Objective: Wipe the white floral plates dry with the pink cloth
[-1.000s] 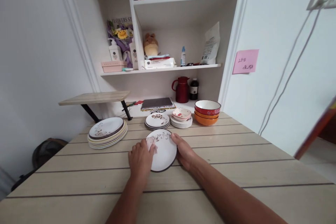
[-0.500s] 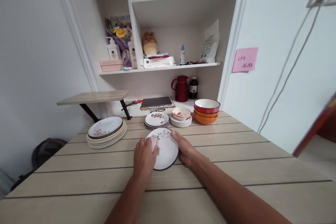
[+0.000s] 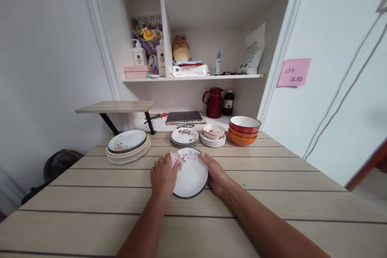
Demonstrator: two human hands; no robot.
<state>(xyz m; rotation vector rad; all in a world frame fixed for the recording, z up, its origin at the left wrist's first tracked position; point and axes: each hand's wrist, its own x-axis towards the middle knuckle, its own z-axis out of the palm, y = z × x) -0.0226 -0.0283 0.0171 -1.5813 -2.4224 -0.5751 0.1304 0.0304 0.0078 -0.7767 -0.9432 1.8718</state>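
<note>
A white plate with a dark rim and a brown vine pattern is held over the wooden table, near its middle. My right hand grips the plate's right edge, thumb on top and fingers underneath. On the plate's left edge, my left hand is closed around a pale pink cloth and presses it there. Most of the cloth is hidden by the fingers. Just behind the plate stands a short stack of dark-rimmed flowered plates.
Larger plates are stacked at the left by a small wooden stand. Small white plates carry a patterned dish, right of centre. Red and orange bowls are nested beside them. A red jug stands at the back.
My left hand and the cloth have slid outward from the plate's upper left face to its left edge. My right hand keeps its grip. The view has turned slightly left.
</note>
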